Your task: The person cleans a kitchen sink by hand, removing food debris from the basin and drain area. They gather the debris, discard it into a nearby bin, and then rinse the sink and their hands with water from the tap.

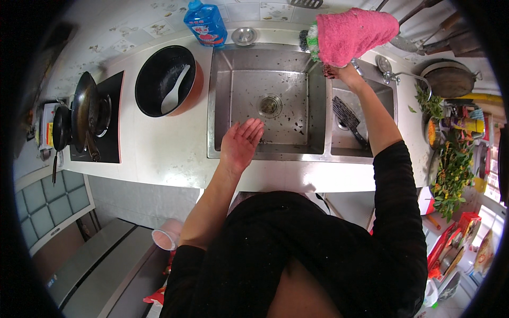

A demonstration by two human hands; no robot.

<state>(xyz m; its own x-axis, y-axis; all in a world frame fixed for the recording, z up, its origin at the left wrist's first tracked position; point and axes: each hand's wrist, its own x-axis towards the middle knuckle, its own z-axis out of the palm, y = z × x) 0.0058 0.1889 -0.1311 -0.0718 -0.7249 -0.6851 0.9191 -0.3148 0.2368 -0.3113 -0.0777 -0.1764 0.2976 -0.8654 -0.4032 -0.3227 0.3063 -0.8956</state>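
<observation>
My left hand (241, 145) is held palm up with nothing in it, over the front edge of the large steel sink basin (246, 85). Dark bits lie scattered in that basin around its drain (270, 105). My right hand (342, 74) reaches to the back of the smaller basin, by the faucet (356, 66). A pink cloth (354, 33) hangs just above and partly hides this hand; dark reddish matter shows at the fingers, and whether they grip anything is unclear. A cleaver (346, 115) with a black handle and dark bits on its blade lies in the small basin.
Left of the sink stands a dark-lined pot (159, 79) with a white spoon (175, 91) inside. A blue detergent bottle (206, 26) and a sink strainer (244, 36) are behind. A wok (85, 113) sits on the stove at left; leafy plants (453, 175) stand at right.
</observation>
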